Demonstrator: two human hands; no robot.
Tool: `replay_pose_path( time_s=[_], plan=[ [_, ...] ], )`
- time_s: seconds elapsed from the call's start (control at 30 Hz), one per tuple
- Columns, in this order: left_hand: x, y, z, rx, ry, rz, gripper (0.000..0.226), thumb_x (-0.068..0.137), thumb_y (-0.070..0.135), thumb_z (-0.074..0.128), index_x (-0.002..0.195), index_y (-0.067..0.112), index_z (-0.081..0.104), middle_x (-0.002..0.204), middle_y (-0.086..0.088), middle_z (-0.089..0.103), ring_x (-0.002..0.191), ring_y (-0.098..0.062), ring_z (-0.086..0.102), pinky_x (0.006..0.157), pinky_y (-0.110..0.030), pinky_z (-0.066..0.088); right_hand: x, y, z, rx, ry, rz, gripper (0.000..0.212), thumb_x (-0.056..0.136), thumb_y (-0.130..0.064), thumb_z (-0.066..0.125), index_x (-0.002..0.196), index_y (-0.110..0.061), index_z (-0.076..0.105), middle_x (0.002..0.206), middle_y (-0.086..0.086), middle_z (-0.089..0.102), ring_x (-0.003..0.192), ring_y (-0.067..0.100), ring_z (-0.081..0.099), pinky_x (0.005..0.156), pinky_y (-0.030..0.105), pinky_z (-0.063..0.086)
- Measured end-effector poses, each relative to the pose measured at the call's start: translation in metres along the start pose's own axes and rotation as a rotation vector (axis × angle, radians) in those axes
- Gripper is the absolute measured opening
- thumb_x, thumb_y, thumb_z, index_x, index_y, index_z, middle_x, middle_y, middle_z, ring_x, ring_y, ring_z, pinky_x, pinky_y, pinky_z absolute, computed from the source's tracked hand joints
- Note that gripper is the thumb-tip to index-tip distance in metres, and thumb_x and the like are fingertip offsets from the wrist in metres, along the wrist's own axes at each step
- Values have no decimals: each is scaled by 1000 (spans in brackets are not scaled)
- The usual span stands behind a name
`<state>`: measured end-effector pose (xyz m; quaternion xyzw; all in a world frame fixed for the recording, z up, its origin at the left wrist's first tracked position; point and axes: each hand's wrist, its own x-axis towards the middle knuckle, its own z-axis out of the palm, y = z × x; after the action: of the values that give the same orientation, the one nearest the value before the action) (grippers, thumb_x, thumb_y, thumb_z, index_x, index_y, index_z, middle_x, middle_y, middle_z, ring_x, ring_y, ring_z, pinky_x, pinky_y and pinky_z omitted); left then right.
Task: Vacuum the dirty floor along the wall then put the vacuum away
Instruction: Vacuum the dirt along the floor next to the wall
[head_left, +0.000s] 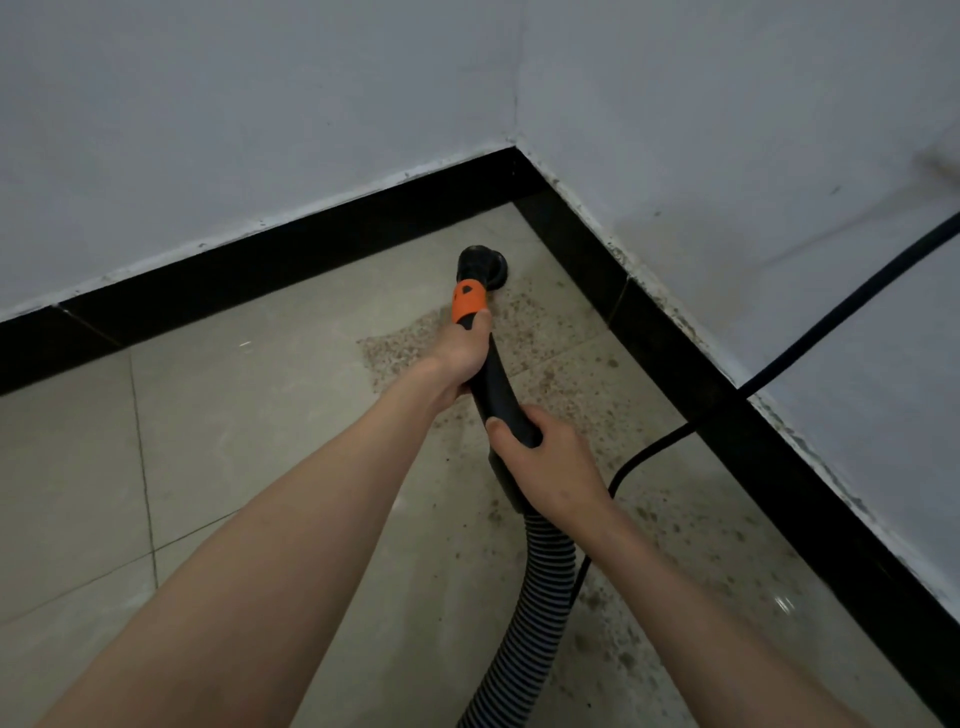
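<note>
Both hands hold the black vacuum wand (498, 384): the left hand (460, 358), farther along, has its grip wrapped round the wand just below the orange collar (467, 301), and the right hand (550, 462) has its grip curled round the near end where the ribbed hose (540, 597) joins. The round nozzle (480, 262) sits on the tiled floor (260, 415) in the far corner, near the black skirting (311, 249). Speckled dirt (545, 332), possibly grit, spreads beside it toward the right wall (727, 130). A black cable (810, 343) runs along that wall.

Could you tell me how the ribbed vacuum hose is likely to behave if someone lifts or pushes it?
The ribbed hose already curves below the right hand, so it is probably floppy and would sag. Its ridges likely give grip. The stiff black tube, also held by the left hand, probably steers better.
</note>
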<state>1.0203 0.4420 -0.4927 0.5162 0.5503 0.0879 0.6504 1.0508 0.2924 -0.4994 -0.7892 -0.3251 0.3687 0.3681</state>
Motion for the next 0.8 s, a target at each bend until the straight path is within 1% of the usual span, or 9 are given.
replay_pose_path(
  time_s=[0.13, 0.23, 0.3, 0.37, 0.43, 0.53, 0.6, 0.7, 0.8],
  plan=[
    [7, 6, 10, 79, 0, 22, 43, 101, 44, 34, 118, 5, 43, 98, -10, 53, 92, -26, 55, 83, -37, 48, 2, 3, -5, 15, 31, 18, 23, 90, -48, 54, 84, -27, 61, 77, 4, 67, 70, 20, 64, 66, 39, 54],
    [10, 10, 17, 131, -4, 32, 39, 101, 44, 34, 112, 7, 43, 95, -8, 52, 93, -26, 54, 83, -37, 49, 3, 4, -6, 29, 47, 30, 23, 90, -50, 53, 84, -28, 60, 74, 0, 64, 69, 19, 63, 65, 38, 52],
    [13, 13, 22, 142, -18, 25, 43, 101, 45, 35, 114, 5, 45, 93, -8, 52, 89, -26, 54, 84, -38, 49, 4, 4, -8, 24, 65, 44, 23, 90, -50, 52, 85, -28, 59, 72, -2, 61, 70, 19, 61, 61, 34, 47],
    [17, 15, 27, 145, -29, 27, 44, 100, 45, 36, 114, 4, 45, 89, -8, 50, 83, -24, 52, 81, -37, 48, 5, 3, -9, 9, 80, 62, 24, 91, -49, 52, 90, -26, 59, 73, -4, 59, 72, 19, 60, 60, 31, 42],
    [17, 17, 32, 149, -35, 34, 43, 100, 44, 35, 115, 5, 45, 84, -7, 49, 76, -21, 50, 76, -35, 46, 5, 3, -10, -11, 98, 71, 25, 92, -50, 50, 96, -26, 59, 75, -4, 59, 74, 20, 60, 62, 31, 42],
    [19, 14, 36, 145, -30, 48, 40, 101, 43, 36, 114, 6, 45, 84, -8, 49, 73, -20, 50, 73, -34, 44, 4, 4, -8, -45, 108, 74, 26, 92, -52, 49, 97, -27, 56, 78, -2, 60, 76, 22, 60, 65, 33, 45],
    [17, 11, 35, 161, -33, 57, 41, 100, 42, 37, 115, 5, 46, 91, -10, 51, 77, -23, 51, 75, -35, 45, 2, 6, -4, -59, 97, 78, 25, 93, -50, 48, 98, -26, 54, 79, -1, 59, 76, 22, 60, 65, 34, 45],
    [16, 8, 38, 258, -15, 108, 49, 100, 43, 39, 129, 4, 44, 103, -11, 53, 89, -26, 52, 77, -32, 44, -2, 10, 1, 62, 100, 94, 20, 94, -46, 50, 93, -27, 54, 76, -3, 60, 71, 16, 60, 64, 33, 50],
    [13, 10, 45, 355, -14, 157, 61, 99, 46, 39, 136, -2, 38, 119, -18, 56, 94, -28, 56, 72, -28, 42, -5, 12, 0, 221, 120, 122, 16, 97, -40, 51, 83, -32, 52, 77, -5, 59, 66, 6, 56, 55, 16, 43]
  ],
)
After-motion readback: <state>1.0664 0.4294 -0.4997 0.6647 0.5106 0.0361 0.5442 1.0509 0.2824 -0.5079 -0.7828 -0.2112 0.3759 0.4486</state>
